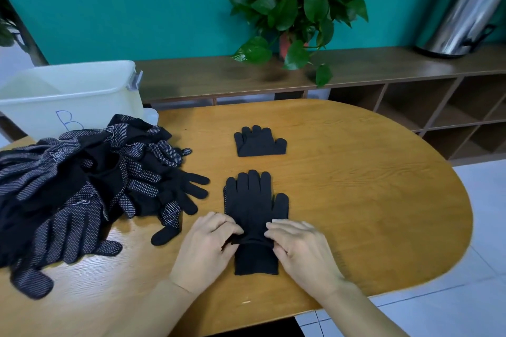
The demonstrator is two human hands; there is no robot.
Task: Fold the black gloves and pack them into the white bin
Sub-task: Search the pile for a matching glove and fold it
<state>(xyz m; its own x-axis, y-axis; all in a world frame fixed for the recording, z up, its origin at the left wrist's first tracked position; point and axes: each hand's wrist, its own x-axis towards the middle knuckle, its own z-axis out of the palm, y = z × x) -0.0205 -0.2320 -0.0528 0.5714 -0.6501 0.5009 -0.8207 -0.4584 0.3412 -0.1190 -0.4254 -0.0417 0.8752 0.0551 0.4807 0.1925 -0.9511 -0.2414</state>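
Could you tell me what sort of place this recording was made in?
Probably an office or lounge, not a factory: a wooden table, a potted plant on a low cubby shelf, and a teal wall.

Black gloves (256, 208), seemingly white-dotted

Wooden table (369, 172) w/ rounded end, low wooden shelf (383, 68) behind it along teal wall (137, 3). Potted plant (295, 8) on shelf, shiny metal bin (465, 11) at far right, open cubbies (443, 107) underneath
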